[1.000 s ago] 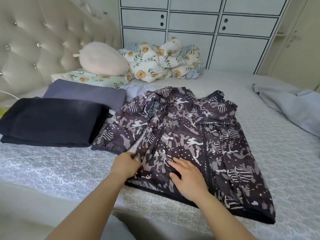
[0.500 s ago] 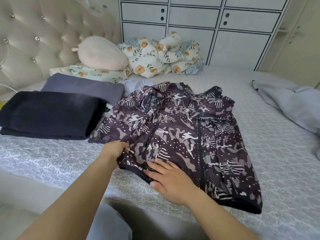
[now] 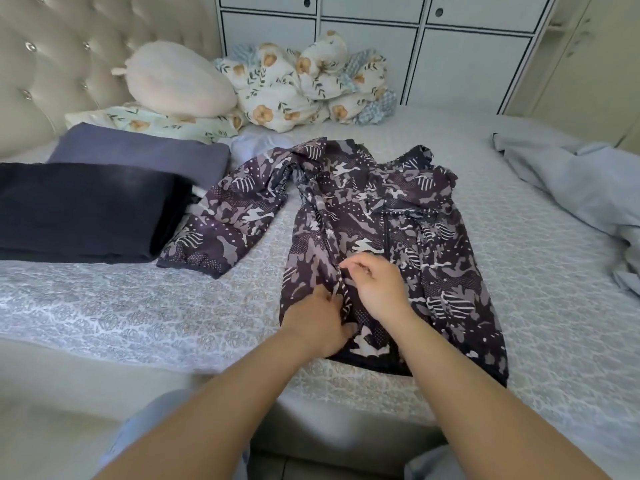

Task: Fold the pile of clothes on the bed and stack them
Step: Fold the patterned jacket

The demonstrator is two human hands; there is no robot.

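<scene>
On the quilted bed (image 3: 138, 306), both hands' fingers pinching a thin camouflage-print jacket (image 3: 433, 237): left hand (image 3: 317, 322), right hand (image 3: 379, 289).

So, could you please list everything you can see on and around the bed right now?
patterned jacket: one, dark purple-grey, bed centre
folded navy garment: one, left
folded blue-grey garment: one, behind the navy one
light blue garment: one, unfolded, right
plush pillow: one, cream, by headboard
floral bedding: white with orange flowers, bunched, far side
cabinet: white, behind bed
left hand: on jacket
right hand: curled on jacket
</scene>
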